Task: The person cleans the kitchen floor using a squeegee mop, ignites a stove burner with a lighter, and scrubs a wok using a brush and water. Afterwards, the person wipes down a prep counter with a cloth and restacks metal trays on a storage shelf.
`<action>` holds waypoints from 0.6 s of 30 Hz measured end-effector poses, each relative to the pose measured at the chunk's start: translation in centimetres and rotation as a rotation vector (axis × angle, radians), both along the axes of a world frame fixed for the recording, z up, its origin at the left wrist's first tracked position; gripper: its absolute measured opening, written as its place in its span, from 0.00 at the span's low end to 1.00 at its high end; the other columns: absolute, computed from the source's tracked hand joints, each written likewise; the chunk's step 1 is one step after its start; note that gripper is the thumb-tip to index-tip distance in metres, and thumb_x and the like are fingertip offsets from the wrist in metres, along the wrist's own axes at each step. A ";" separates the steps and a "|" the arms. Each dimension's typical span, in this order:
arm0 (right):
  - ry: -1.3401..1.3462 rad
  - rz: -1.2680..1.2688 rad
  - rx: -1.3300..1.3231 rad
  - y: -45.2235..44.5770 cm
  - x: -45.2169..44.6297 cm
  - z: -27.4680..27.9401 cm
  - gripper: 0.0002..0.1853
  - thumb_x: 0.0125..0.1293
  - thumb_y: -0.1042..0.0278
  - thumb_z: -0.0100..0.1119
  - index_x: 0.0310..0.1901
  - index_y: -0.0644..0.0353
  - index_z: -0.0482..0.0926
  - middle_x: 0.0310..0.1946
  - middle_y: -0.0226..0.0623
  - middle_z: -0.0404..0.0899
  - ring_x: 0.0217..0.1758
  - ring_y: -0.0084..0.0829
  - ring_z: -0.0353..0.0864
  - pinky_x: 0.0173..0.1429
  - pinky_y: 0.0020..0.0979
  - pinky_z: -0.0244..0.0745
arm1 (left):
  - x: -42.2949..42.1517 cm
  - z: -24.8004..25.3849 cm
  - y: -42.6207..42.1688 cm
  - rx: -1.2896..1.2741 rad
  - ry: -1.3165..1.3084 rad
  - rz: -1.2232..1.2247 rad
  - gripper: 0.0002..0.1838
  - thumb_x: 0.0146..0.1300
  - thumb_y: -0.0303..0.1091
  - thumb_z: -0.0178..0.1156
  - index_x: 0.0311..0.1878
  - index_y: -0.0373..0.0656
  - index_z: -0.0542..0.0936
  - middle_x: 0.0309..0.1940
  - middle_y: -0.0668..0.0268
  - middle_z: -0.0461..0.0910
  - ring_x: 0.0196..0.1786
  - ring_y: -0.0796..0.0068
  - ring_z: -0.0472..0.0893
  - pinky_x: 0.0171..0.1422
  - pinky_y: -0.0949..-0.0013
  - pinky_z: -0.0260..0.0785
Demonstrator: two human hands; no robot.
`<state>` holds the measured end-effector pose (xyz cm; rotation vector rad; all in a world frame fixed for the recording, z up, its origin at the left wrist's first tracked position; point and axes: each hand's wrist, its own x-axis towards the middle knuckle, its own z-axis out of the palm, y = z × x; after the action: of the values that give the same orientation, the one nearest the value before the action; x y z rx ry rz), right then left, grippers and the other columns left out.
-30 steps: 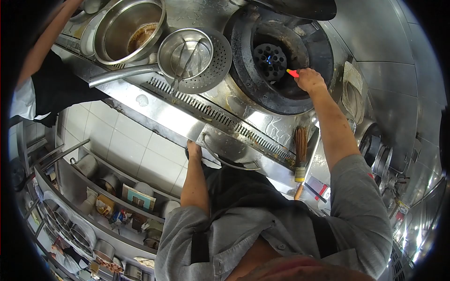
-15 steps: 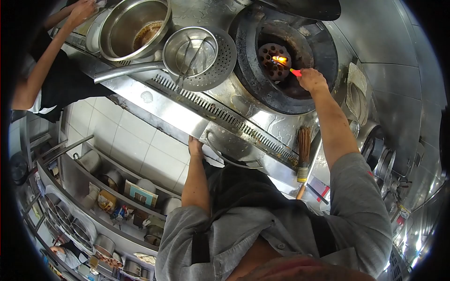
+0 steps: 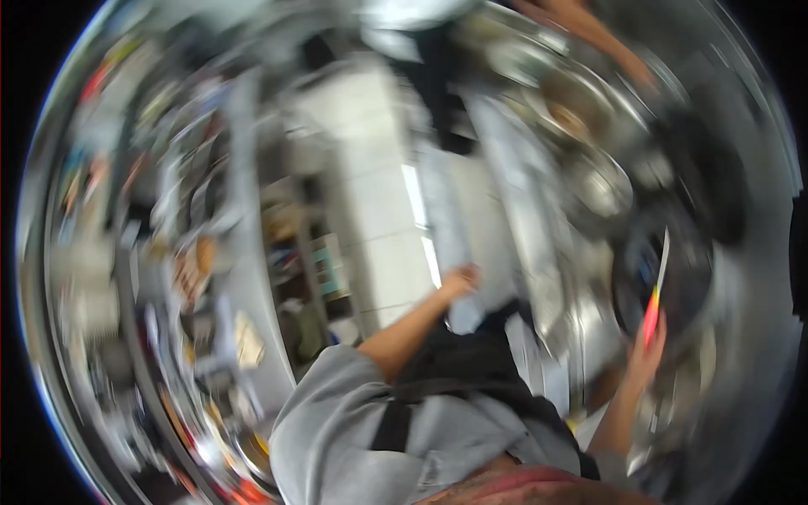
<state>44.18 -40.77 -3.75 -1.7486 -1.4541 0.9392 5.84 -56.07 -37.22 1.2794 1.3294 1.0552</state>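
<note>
A long-reach lighter with a pink-red handle, a yellow band and a thin metallic shaft is held in my right hand. Its shaft points away from me across the dark round burner, where a faint bluish patch shows. At the front edge of the steel counter is my left hand, its fingers apparently curled. Blur and the edge hide what, if anything, they grip.
Beyond the burner are a strainer, a large steel pot and a dark wok. Another person's arm reaches over the far counter. Shelves with pots stand left of the tiled floor.
The view has swung left and blurred. My right hand has drawn the lighter back from the burner's centre, and the orange flame at its tip no longer shows. My left hand stays by the counter edge.
</note>
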 end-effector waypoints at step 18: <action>0.433 1.437 0.538 -20.3 -43.8 4.5 0.40 0.53 0.71 0.65 0.67 0.61 0.58 0.52 0.48 0.73 0.47 0.41 0.77 0.45 0.34 0.72 | -18.5 45.8 -30.4 0.593 -0.296 1.317 0.25 0.61 0.33 0.61 0.62 0.44 0.68 0.52 0.66 0.77 0.54 0.72 0.75 0.61 0.64 0.67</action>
<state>0.36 -61.05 0.74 0.1123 -2.2702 1.2458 -12.63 -86.46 8.56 0.4132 1.6555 2.5628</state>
